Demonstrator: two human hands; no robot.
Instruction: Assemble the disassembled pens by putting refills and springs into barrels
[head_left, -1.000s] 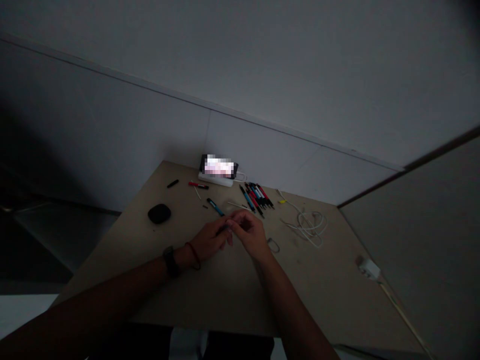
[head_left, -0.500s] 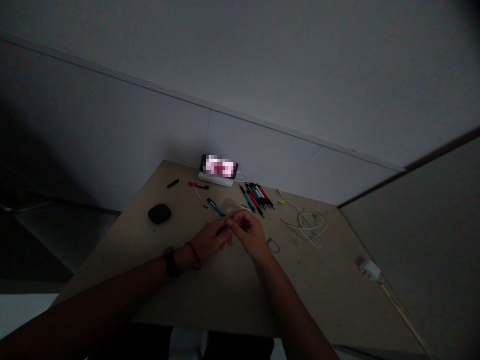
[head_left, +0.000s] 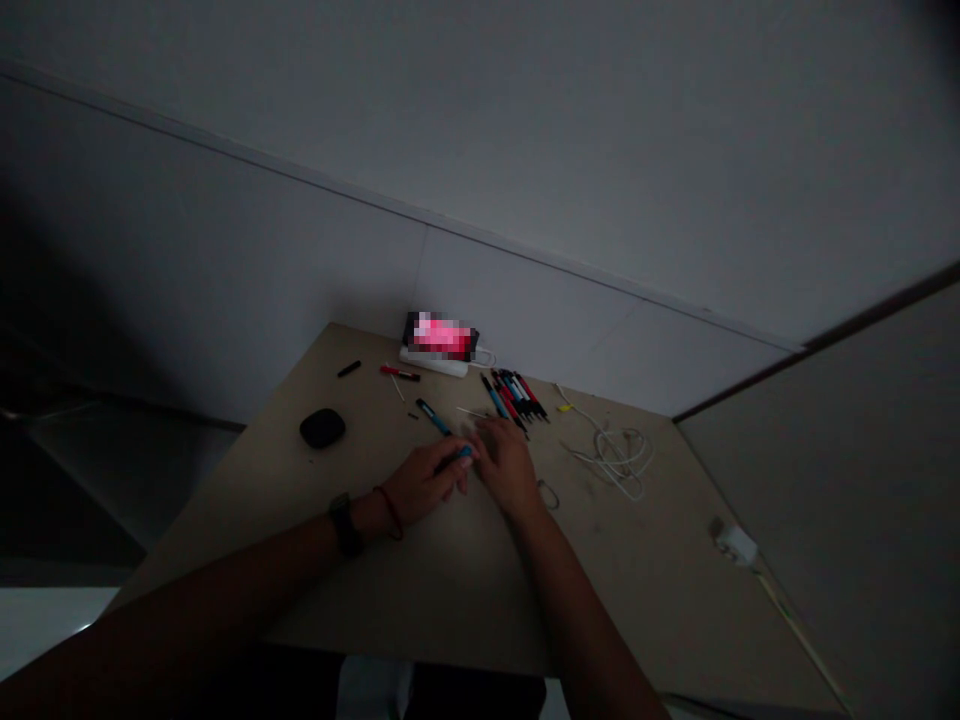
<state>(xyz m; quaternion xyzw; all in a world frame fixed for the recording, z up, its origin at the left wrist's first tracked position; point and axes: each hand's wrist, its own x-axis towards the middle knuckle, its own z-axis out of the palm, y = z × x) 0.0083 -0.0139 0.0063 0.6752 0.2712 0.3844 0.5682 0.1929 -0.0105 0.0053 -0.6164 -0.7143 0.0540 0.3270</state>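
My left hand (head_left: pixel 426 480) is closed around a pen barrel (head_left: pixel 463 452), whose blue end shows between thumb and forefinger. My right hand (head_left: pixel 508 465) is just to the right of it, thumb apart from the stretched, slightly blurred fingers, with nothing visible in them. By those fingertips lies a thin white pen refill (head_left: pixel 471 411). A blue and black pen part (head_left: pixel 433 416) rests on the table just beyond my left hand. Several red, blue and black pens (head_left: pixel 517 393) lie grouped behind my right hand.
A lit phone (head_left: pixel 441 337) leans on a white stand at the wall. A red pen part (head_left: pixel 400 373), a black piece (head_left: pixel 349 369) and a black rounded case (head_left: pixel 322 428) lie left. On the right are a coiled white cable (head_left: pixel 619 455) and a white plug (head_left: pixel 736 545).
My hands were together with fingers touching; now my right fingers have come away and spread toward the refill. The blue end in my left hand has come into sight.
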